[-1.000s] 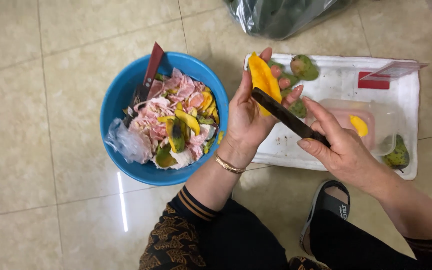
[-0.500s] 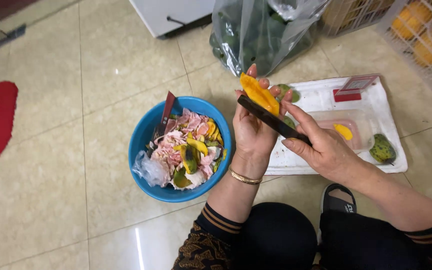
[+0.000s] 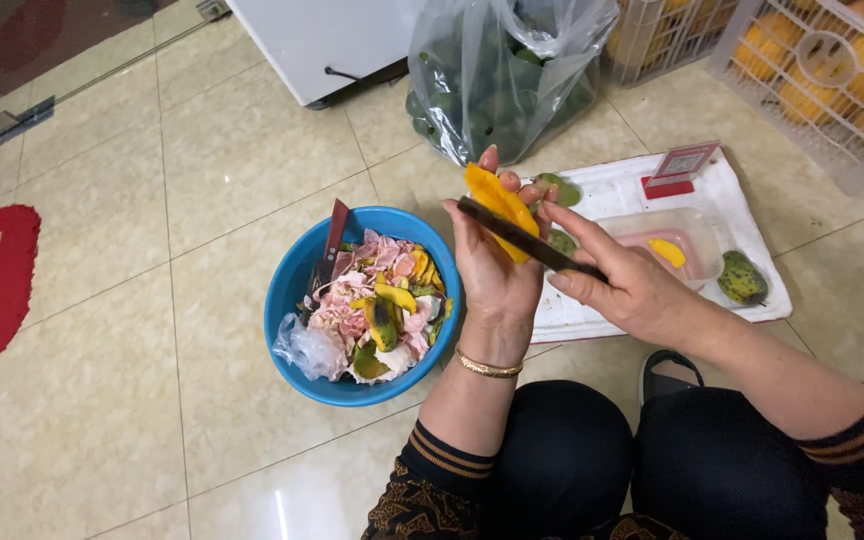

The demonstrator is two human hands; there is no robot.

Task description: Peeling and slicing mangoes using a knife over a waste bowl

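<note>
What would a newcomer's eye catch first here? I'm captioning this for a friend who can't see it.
In the middle, the left hand holds up a yellow mango piece while the right hand lays a dark knife across it. To the left sits a blue bowl heaped with pink and yellow peelings; behind the hands lies a white tray.

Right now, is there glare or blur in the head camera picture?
Head view: sharp overall; the mango piece and knife show clear edges. Soft glare streaks lie on the floor tiles, and the plastic bag shines in patches.
</note>
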